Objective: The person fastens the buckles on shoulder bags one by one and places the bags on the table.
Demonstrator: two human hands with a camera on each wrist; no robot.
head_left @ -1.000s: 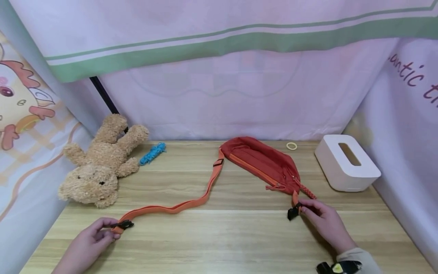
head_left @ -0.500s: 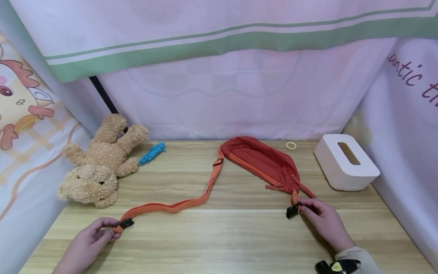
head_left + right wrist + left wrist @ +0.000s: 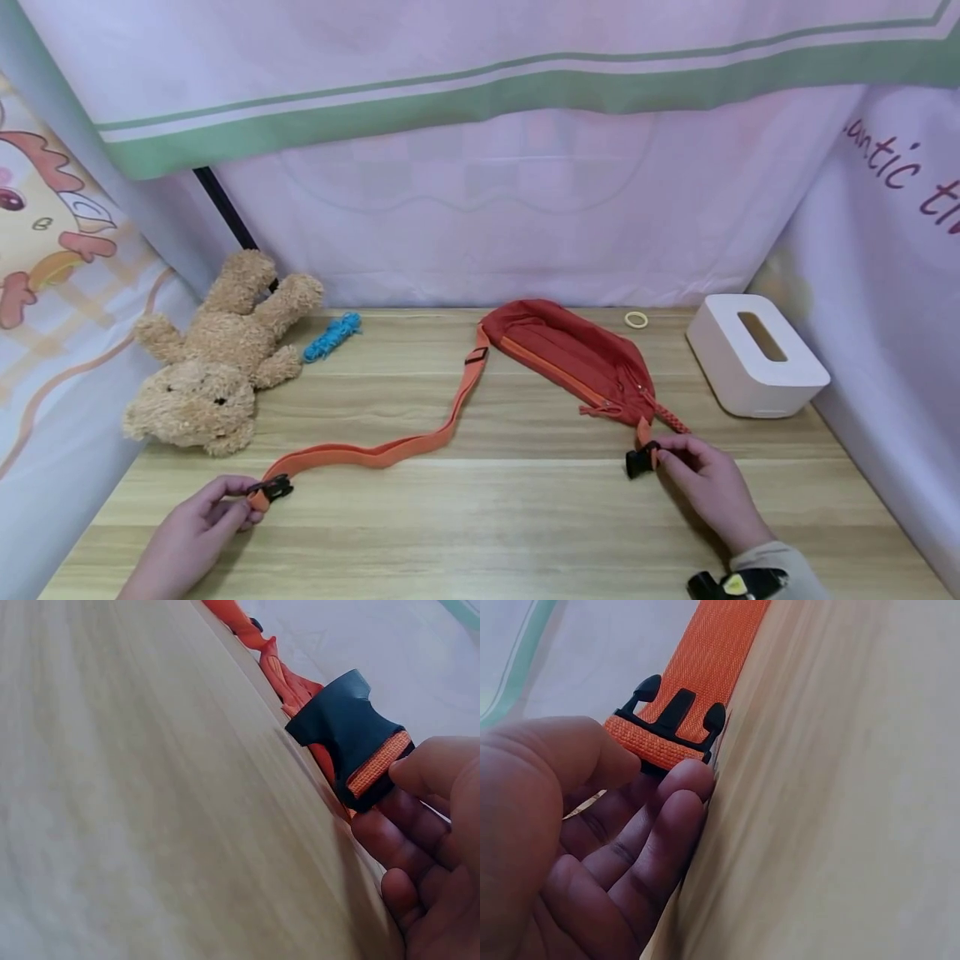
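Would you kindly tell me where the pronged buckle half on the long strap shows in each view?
Head: lower left, the pronged buckle pinched by the left hand on the table.
Left wrist: upper centre-left, the buckle with its prongs pointing up the picture, just above the fingertips.
Right wrist: not in it; only the socket half shows.
Shared landmark: the orange strap, also seen at and.

Domestic setting, likely a child's room or play corner. Evidence: wooden table [image 3: 480, 517] enclosed by hung cartoon-print sheets [image 3: 45, 225]; teddy bear [image 3: 217, 367] at the table's left rear; tissue box [image 3: 753, 354] at its right rear; hair tie [image 3: 637, 319] beside the box.
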